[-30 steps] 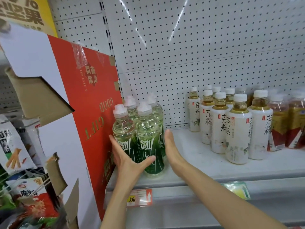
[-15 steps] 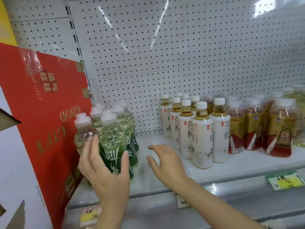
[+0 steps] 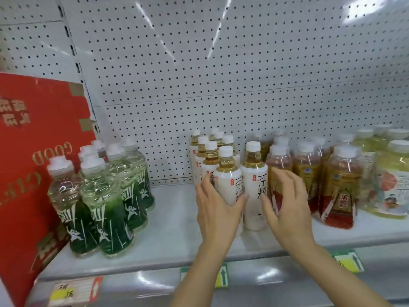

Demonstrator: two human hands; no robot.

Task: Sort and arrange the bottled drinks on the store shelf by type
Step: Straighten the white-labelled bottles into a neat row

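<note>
**Hands close on the white-label tea rows**

Head view: bottles stand in four groups along the shelf (image 3: 177, 220). Green-label bottles (image 3: 104, 196) are clustered at the far left, just beside a red carton (image 3: 33, 173). Well apart from them, past a bare stretch of shelf, stand the white-label bottles (image 3: 228, 173) in two short rows running back toward the pegboard (image 3: 221, 74). Touching those on the right come the red-label bottles (image 3: 338, 187), and at the far right edge the pale yellow bottles (image 3: 389, 173).

The left hand (image 3: 218, 209) wraps the near bottle of the left white row, thumb to the right and fingers round its left side. The right hand (image 3: 285, 204) lies with relaxed, slightly spread fingers between the right white bottle and the nearest red-label one; it touches them, but no closed grip shows.

The step looks like squaring the white rows or sliding them left toward the gap. To do it well, push low on the bottles, not at the caps, so they slide upright. Move each row as one, near bottle last. The right hand should part white from red cleanly, since a dragged red bottle would mix the types.
</note>
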